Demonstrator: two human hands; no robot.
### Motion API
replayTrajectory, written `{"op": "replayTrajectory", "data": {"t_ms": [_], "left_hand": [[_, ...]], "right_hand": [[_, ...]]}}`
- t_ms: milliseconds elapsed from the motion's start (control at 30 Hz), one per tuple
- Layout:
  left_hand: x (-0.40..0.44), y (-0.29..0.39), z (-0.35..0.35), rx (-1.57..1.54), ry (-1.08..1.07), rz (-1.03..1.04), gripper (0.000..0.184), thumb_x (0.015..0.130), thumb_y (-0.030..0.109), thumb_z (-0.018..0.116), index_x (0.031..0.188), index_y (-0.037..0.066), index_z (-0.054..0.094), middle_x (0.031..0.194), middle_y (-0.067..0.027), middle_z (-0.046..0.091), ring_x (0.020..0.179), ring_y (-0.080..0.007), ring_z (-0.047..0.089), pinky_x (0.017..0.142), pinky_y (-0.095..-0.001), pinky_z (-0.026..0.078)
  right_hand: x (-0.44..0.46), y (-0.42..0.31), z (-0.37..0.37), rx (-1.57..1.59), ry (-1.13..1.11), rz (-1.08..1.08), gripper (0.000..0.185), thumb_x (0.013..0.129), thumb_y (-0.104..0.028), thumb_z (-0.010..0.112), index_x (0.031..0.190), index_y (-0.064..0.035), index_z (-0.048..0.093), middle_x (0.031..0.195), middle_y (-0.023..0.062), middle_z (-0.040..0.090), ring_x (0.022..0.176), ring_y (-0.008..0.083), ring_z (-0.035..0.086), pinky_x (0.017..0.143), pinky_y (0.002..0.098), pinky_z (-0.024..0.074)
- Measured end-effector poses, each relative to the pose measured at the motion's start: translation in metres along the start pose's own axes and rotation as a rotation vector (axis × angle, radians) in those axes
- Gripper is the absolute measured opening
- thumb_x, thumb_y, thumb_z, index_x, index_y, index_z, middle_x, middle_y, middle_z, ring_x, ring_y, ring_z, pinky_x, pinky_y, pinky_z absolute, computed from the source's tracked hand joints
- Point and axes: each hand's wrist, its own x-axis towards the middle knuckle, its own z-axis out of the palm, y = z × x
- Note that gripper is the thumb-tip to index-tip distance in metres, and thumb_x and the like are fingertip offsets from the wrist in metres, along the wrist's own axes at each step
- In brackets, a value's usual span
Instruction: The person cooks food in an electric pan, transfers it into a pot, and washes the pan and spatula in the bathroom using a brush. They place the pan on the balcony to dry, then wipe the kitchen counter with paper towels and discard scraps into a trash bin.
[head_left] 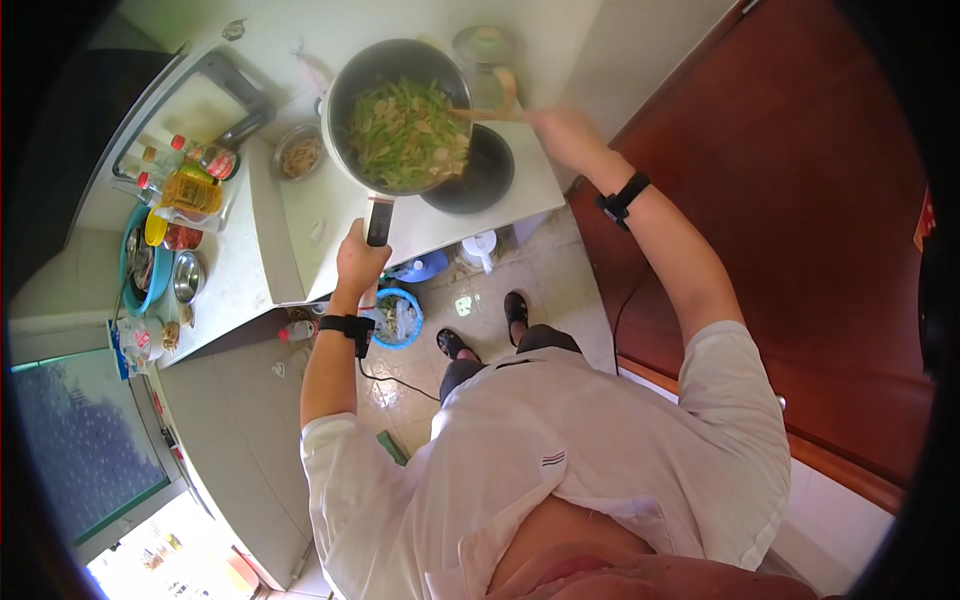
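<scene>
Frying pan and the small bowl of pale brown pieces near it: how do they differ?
The frying pan is much larger than the bowl.
The frying pan has a long handle, gripped by the left hand; the bowl has no visible handle, and no hand touches it.
The frying pan holds green vegetables with pale pieces; the bowl shows no green.
Both are round and open.

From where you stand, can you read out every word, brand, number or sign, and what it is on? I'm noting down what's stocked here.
No text is legible.
Red-capped bottle with a red-and-white label: too small and blurred.
Clear plastic bottle of yellow liquid: nothing readable.
Blue-and-white packet at the counter's end: print unreadable.
White pan handle with a black panel: pale marks, too small.
White shirt: small striped mark, no readable word.
</scene>
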Motion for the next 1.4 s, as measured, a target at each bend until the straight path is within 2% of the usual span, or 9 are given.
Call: {"op": "replayTrajectory", "data": {"t_ms": [233,400,633,800,1000,1233,1300,1333,1400], "left_hand": [[0.0,0.0,0.002,0.046,0.013,-0.004,0.041,0.068,0.018,0.068,0.104,0.005,0.055,0.086,-0.0234,0.066,0.083,-0.0429,0.063,0.074,-0.0475,0.05],[0.002,-0.005,0.006,0.063,0.018,-0.007,0.043,0.068,0.018,0.069,0.106,0.005,0.055,0.086,-0.0235,0.066,0.083,-0.0429,0.063,0.075,-0.0477,0.051],[0.006,-0.007,0.007,0.076,0.029,0.028,0.047,0.067,0.019,0.069,0.11,0.005,0.055,0.087,-0.0237,0.066,0.084,-0.0427,0.064,0.075,-0.048,0.051],[0.009,-0.011,0.014,0.093,0.036,0.005,0.047,0.068,0.019,0.069,0.11,0.006,0.055,0.087,-0.0233,0.067,0.085,-0.0423,0.064,0.075,-0.0479,0.051],[0.012,-0.013,0.011,0.125,0.042,0.018,0.044,0.068,0.02,0.069,0.109,0.009,0.056,0.087,-0.022,0.067,0.083,-0.0419,0.064,0.075,-0.0482,0.051],[0.017,-0.016,0.012,0.142,0.05,0.057,0.044,0.068,0.02,0.07,0.108,0.01,0.055,0.084,-0.0214,0.067,0.081,-0.0417,0.064,0.073,-0.0486,0.051],[0.02,-0.019,0.013,0.149,0.05,0.056,0.044,0.068,0.02,0.07,0.108,0.01,0.055,0.083,-0.0215,0.067,0.081,-0.0419,0.064,0.073,-0.0489,0.051],[0.02,-0.02,0.013,0.161,0.048,0.056,0.044,0.068,0.02,0.07,0.108,0.01,0.055,0.083,-0.0215,0.067,0.08,-0.0421,0.064,0.072,-0.0491,0.051],[0.02,-0.019,0.014,0.156,0.049,0.064,0.044,0.068,0.02,0.07,0.108,0.01,0.055,0.083,-0.0218,0.067,0.08,-0.0421,0.064,0.072,-0.0493,0.051]], "right_hand": [[-0.023,0.0,-0.007,0.05,0.079,-0.099,0.033,0.082,-0.002,0.05,0.111,-0.0105,0.064,0.094,0.0184,0.066,0.087,0.0384,0.063,0.074,0.0479,0.0495],[0.001,0.0,-0.025,0.056,0.322,-0.055,0.036,0.082,0.0,0.05,0.112,-0.0133,0.064,0.094,0.0167,0.066,0.086,0.0375,0.062,0.074,0.0466,0.0489],[0.022,0.006,0.002,0.033,0.2,-0.025,0.034,0.084,-0.002,0.049,0.111,-0.0138,0.065,0.09,0.019,0.066,0.085,0.0379,0.063,0.073,0.0475,0.0486],[0.004,0.003,-0.003,-0.024,0.009,-0.027,0.035,0.082,-0.003,0.051,0.113,-0.0129,0.064,0.088,0.0185,0.065,0.082,0.0383,0.063,0.071,0.0486,0.049],[-0.015,-0.003,-0.001,-0.029,0.035,-0.091,0.032,0.081,-0.003,0.05,0.109,-0.0073,0.063,0.087,0.0196,0.065,0.082,0.0392,0.063,0.071,0.0482,0.0497],[-0.02,-0.01,-0.031,0.014,0.031,-0.132,0.033,0.08,0.0,0.051,0.11,-0.0081,0.064,0.09,0.0192,0.066,0.084,0.039,0.063,0.072,0.0479,0.0497],[-0.009,0.003,-0.03,-0.012,0.174,-0.145,0.033,0.081,-0.001,0.051,0.11,-0.0091,0.065,0.09,0.0185,0.066,0.085,0.0383,0.063,0.073,0.0478,0.0496],[-0.002,0.004,-0.033,-0.012,0.172,-0.148,0.033,0.081,-0.001,0.051,0.11,-0.0091,0.065,0.09,0.0185,0.066,0.085,0.0383,0.063,0.073,0.0478,0.0496],[0.012,0.003,-0.039,-0.004,0.22,-0.012,0.034,0.081,-0.001,0.051,0.11,-0.0108,0.066,0.09,0.0172,0.067,0.085,0.0375,0.063,0.074,0.0475,0.0493]]}}
